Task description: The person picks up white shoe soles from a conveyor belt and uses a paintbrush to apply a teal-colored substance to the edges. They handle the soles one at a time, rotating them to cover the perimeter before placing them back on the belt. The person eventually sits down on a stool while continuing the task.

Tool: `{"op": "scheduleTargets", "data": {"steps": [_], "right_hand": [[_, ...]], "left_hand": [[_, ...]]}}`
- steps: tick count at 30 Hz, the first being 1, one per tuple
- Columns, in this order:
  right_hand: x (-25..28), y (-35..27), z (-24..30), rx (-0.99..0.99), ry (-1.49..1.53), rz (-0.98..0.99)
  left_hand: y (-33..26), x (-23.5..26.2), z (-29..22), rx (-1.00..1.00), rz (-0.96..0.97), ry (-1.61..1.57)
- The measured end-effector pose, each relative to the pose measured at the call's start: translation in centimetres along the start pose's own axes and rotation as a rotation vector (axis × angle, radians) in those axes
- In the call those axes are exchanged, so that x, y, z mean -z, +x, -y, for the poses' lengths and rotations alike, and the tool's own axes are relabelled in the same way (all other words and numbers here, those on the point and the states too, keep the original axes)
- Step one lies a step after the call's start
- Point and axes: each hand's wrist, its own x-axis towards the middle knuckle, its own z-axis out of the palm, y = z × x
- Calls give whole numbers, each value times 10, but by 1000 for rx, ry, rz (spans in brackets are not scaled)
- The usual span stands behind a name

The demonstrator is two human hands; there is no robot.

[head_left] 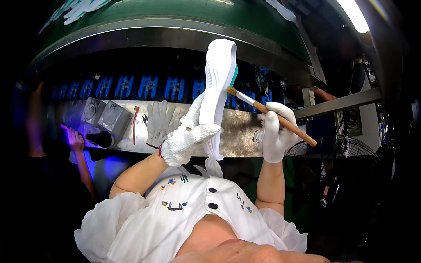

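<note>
Left hand grips white shoe at frame centre; right hand holds brush, bristles touching shoe. Brushing under way.

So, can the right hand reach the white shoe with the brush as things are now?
Probably yes. The right hand holds the brush with its bristles already at the edge of the white shoe, which the left hand holds up. Nothing stands between them.

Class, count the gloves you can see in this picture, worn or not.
3: one on the left hand holding the white shoe part, one on the right hand holding the brush, one spare glove on the metal ledge. Others may be hidden.
</note>
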Motion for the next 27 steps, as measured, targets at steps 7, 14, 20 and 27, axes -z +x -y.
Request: {"op": "scheduleTargets", "data": {"steps": [7,14,20,27], "right_hand": [[-9,19,7,194,-295,78],[-12,45,24,237,-334,97],[-10,61,21,227,-317,58],[-10,69,10,227,-262,38]], "left_hand": [[-9,-3,0,-27,-20,139],[-12,-1,5,-3,-17,348],[-14,3,12,6,-5,307],[-13,4,14,5,-3,43]]}}
